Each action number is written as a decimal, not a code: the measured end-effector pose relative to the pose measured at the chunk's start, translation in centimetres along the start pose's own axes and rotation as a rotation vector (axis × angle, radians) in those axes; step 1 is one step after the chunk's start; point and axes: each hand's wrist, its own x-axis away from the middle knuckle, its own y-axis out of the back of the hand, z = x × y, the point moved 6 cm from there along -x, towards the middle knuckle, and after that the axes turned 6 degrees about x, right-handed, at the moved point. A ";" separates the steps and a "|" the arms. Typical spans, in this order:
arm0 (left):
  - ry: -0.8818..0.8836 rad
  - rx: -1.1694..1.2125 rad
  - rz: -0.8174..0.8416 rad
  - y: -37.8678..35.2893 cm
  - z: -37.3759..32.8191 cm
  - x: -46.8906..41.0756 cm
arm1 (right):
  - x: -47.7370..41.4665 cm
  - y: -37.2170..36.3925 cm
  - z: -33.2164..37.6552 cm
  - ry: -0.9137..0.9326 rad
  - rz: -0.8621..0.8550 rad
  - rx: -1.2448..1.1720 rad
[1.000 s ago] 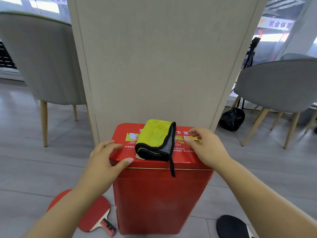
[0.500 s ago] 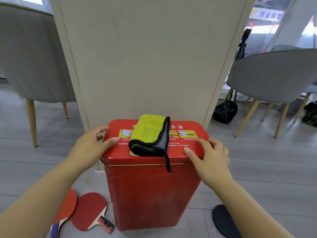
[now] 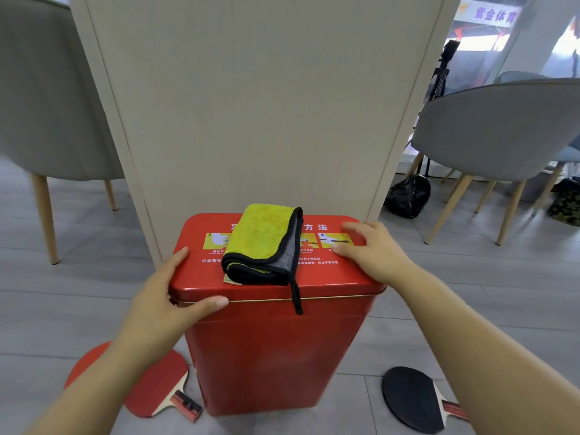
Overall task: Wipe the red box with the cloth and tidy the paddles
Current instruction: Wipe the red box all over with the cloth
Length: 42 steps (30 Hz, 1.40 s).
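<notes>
Judged the job hardly begun. Found the cloth (image 3: 263,237) folded, yellow side up, lying on the lid (image 3: 329,277) of the red box (image 3: 276,356), with neither hand on it. Saw no damp streak or wipe mark on the lid or the front, so took the wiping as not yet started, though could not rule out a pass too faint to show. Spotted paddles loose on the floor (image 3: 408,309): a red paddle (image 3: 157,384) at the foot of the box on the left, partly under the left forearm (image 3: 94,387), and a black paddle (image 3: 411,397) on the right, well apart from the red one. Noticed more red on the far side of the forearm and could not tell a second paddle from the same blade. Reckoned both halves of the task left: taking up the cloth and wiping, then gathering the paddles.

Turned then to the hands. Found the left hand (image 3: 163,302) spread wide over the near left corner of the lid, fingers laid straight along the left edge, thumb stretched flat along the front rim, pressing rather than clenching, holding nothing. Found the right hand (image 3: 373,249) resting flat on the right part of the lid, fingers straight and slightly apart over the printed yellow pictures, near the cloth but not touching it. Took both as steadying the box in front of the pale pillar (image 3: 251,105)
</notes>
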 end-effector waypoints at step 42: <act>-0.165 -0.054 0.061 -15.9 -1.8 6.3 | 2.3 1.0 -8.3 -0.052 0.045 -0.573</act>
